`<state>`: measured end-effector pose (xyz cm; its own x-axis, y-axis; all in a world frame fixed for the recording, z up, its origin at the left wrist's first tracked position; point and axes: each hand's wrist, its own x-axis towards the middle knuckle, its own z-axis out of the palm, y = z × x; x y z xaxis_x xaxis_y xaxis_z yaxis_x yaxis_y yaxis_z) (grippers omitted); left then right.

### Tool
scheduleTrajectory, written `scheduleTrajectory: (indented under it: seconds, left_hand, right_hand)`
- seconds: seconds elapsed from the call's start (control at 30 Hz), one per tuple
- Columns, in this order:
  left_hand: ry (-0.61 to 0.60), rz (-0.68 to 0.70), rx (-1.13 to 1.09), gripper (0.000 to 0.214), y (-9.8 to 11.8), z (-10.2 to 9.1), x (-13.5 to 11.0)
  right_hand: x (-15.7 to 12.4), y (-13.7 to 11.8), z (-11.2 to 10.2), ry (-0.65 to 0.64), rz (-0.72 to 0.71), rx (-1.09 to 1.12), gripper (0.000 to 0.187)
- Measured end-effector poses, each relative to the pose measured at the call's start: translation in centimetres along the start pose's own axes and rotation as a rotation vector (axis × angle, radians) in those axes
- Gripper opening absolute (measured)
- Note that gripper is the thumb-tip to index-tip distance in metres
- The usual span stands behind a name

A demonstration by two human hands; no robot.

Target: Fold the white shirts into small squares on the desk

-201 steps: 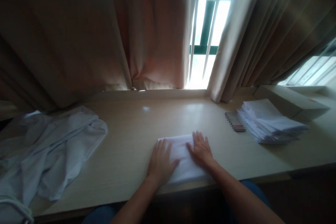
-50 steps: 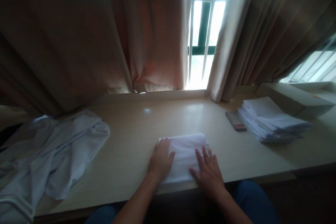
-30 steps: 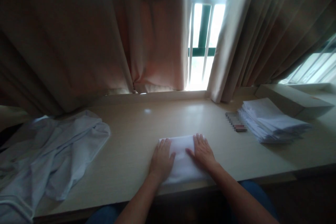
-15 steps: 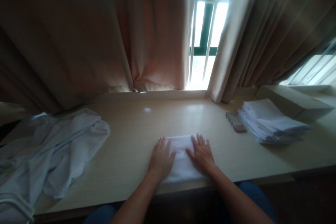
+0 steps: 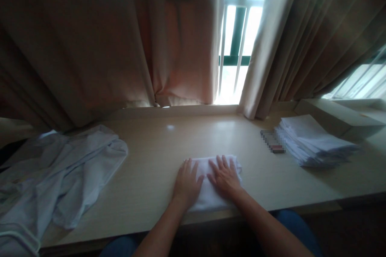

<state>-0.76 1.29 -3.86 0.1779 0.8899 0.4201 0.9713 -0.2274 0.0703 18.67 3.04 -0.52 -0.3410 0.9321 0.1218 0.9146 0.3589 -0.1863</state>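
Observation:
A folded white cloth (image 5: 208, 196) lies flat near the front edge of the pale wooden desk (image 5: 150, 168). My left hand (image 5: 188, 180) rests palm down on its left side, fingers stretched out. Flat on the cloth's right half lies my right hand (image 5: 223, 176), its fingers spread. The cloth's right edge, slightly ruffled, shows beyond the right hand. Parts of the cloth are hidden under both hands.
A loose heap of white fabric (image 5: 75, 168) covers the desk's left end. To the right stands a stack of folded white cloths (image 5: 313, 140), beside a small pixelated object (image 5: 273, 141). A pale box-like ledge (image 5: 340, 116) sits behind the stack. Curtains (image 5: 187, 48) hang along the back.
My right hand has slid a little to the left over the cloth, uncovering its right edge. The left hand stays in nearly the same place. The view has shifted slightly.

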Motion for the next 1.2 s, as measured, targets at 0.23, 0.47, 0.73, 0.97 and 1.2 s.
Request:
scheduleTrajectory:
  seconds: [0.23, 0.47, 0.73, 0.97, 1.2]
  left_hand:
    - [0.007, 0.011, 0.014, 0.055, 0.2, -0.1, 0.3]
    - [0.001, 0.084, 0.042, 0.062, -0.4, -0.7, -4.4]
    - [0.004, 0.157, 0.045, 0.083, -0.9, -1.5, -7.3]
    - [-0.007, 0.158, 0.047, 0.08, -0.3, -2.4, -6.7]
    - [-0.021, 0.161, 0.029, 0.087, -0.7, -2.2, -6.8]
  right_hand:
    - [-0.4, -0.3, 0.4, 0.032, 0.017, 0.008, 0.063]
    - [-0.7, -0.3, 0.3, 0.04, 0.018, 0.002, 0.062]
    - [-0.7, -0.4, -0.4, -0.013, 0.009, 0.017, 0.067]
    - [-3.7, 0.1, -0.5, -0.066, -0.211, 0.063, 0.09]
    - [-4.3, 1.5, -1.1, -0.118, -0.342, 0.076, 0.098]
